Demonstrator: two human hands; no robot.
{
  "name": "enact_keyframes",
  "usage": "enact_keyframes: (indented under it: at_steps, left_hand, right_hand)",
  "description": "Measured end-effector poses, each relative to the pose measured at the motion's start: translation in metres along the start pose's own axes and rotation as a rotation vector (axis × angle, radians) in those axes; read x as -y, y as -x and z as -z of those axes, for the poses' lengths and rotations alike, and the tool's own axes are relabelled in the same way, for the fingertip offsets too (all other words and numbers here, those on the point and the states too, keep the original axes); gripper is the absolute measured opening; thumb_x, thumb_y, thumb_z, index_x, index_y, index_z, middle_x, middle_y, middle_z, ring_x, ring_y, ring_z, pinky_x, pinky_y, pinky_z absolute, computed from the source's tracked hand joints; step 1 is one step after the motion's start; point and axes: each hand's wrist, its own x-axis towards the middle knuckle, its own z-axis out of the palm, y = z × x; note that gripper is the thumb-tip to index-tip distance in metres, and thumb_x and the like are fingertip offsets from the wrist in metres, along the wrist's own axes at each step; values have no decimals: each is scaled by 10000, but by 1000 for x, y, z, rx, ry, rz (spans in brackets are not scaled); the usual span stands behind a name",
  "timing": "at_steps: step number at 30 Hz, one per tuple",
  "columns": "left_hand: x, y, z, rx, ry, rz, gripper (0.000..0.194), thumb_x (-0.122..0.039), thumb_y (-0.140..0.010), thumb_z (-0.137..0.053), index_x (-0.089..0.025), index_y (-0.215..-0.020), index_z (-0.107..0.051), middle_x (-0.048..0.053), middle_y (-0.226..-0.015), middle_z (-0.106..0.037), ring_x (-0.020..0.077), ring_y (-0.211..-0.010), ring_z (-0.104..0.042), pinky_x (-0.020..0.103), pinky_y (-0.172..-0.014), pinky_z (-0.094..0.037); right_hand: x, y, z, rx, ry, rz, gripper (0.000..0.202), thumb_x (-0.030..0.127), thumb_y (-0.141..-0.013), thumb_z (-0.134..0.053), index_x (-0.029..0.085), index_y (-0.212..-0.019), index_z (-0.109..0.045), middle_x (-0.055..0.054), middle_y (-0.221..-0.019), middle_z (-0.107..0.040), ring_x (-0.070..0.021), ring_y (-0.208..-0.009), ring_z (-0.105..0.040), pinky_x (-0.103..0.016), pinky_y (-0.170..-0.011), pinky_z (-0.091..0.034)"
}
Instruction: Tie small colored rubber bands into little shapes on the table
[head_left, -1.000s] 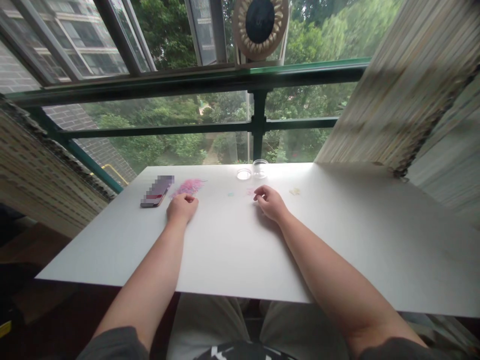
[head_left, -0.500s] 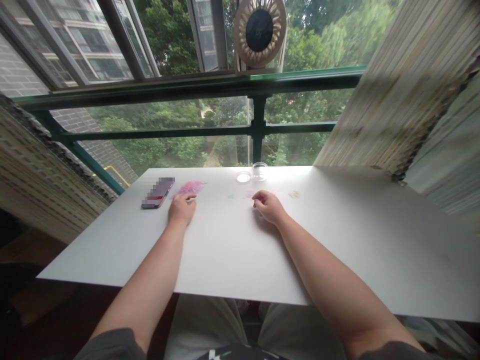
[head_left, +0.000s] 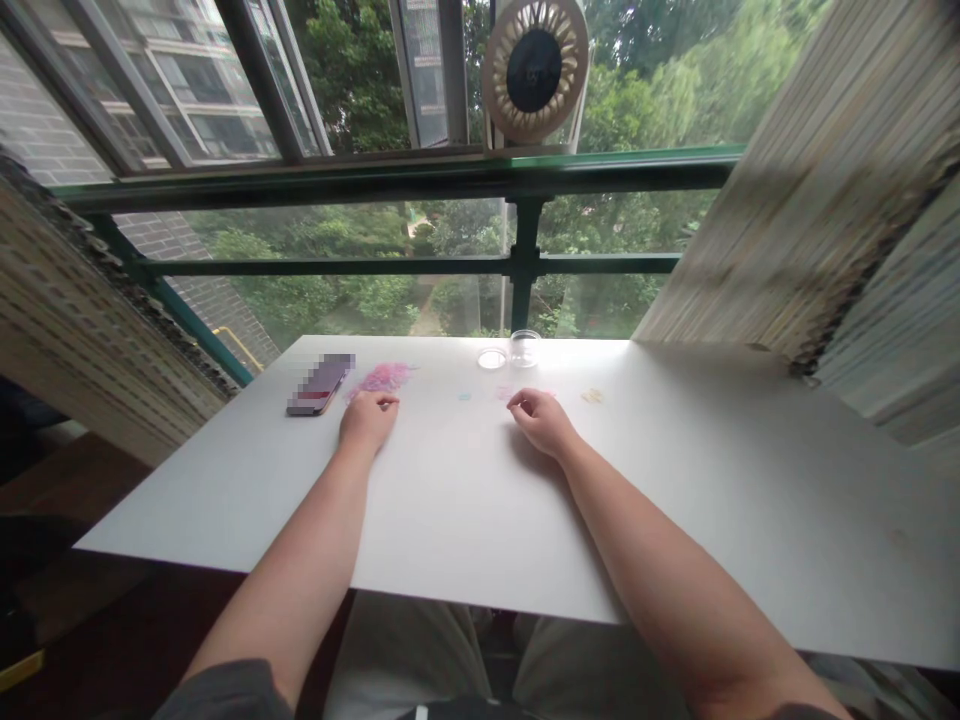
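My left hand (head_left: 367, 422) rests at the near edge of a loose pile of small pink and purple pieces (head_left: 387, 378). Its thumb and fingertips are drawn together; whatever they may hold is too small to make out. To the right, my right hand (head_left: 543, 422) is held just above the white table (head_left: 450, 490), fingers curled into a pinch, with any content hidden. Close behind its fingertips lies a small pink group (head_left: 503, 393). A little pale blue group (head_left: 465, 397) sits between the hands, and a pale yellow group (head_left: 592, 396) lies right of my right hand.
At the table's far edge stands a clear round container (head_left: 525, 350), with a clear round lid (head_left: 492, 358) beside it. A phone (head_left: 321, 386) lies left of the pink pile. Beyond are a green railing (head_left: 405, 180), a fan (head_left: 534, 72) and a curtain (head_left: 757, 210).
The fingers of my left hand have closed together at the pile's edge, where they were slightly apart. My right hand keeps its pinch in nearly the same place. The whole view has shifted slightly.
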Motion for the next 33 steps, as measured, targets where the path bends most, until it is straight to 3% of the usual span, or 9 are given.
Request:
enact_keyframes:
  at_steps: [7, 13, 20, 23, 29, 33]
  left_hand:
    - [-1, 4, -4, -4, -54, 10, 239, -304, -801, -463, -193, -878, -660, 123, -968, -610, 271, -930, -577, 378, -832, -451]
    - [-14, 12, 3, -112, -52, -11, 241, -242, -854, -383, -150, -924, -594, 137, -1013, -586, 258, -1043, -512, 375, -941, -384]
    - [-47, 28, 2, -190, 193, -269, 175, -211, -846, -403, -157, -865, -568, 91, -892, -613, 213, -900, -558, 328, -854, -428]
    - [-70, 35, -1, -121, 328, -369, 156, -233, -835, -441, -171, -863, -582, 65, -857, -625, 185, -833, -568, 309, -814, -444]
    - [-123, 46, -11, 211, 596, -508, 138, -265, -794, -531, -190, -847, -633, 35, -805, -671, 150, -750, -604, 278, -735, -465]
    - [-134, 56, -19, 318, 715, -512, 143, -297, -793, -551, -192, -825, -642, 30, -804, -687, 140, -726, -611, 261, -689, -463]
  right_hand:
    - [-1, 1, 0, 29, 21, 0, 170, 242, -711, -473, 168, -759, -618, 26, -547, -530, -106, -498, -460, -228, -517, -336]
    - [-1, 0, -1, 41, 45, 3, 171, 239, -711, -471, 168, -760, -619, 21, -552, -537, -112, -509, -469, -227, -513, -340]
    - [9, 8, -3, 167, 92, -24, 117, 240, -709, -512, 183, -708, -614, 24, -536, -566, -111, -491, -495, -222, -495, -332]
    - [11, 13, -2, 245, 9, -48, 119, 237, -729, -502, 174, -729, -604, 21, -548, -582, -107, -495, -519, -217, -505, -357]
    - [7, 20, 1, 130, -75, 30, 126, 279, -745, -522, 169, -774, -577, 27, -581, -550, -105, -520, -473, -225, -513, -362]
    - [7, 23, 7, 128, -203, 12, 169, 325, -769, -527, 170, -833, -543, 29, -598, -533, -101, -499, -460, -224, -479, -357]
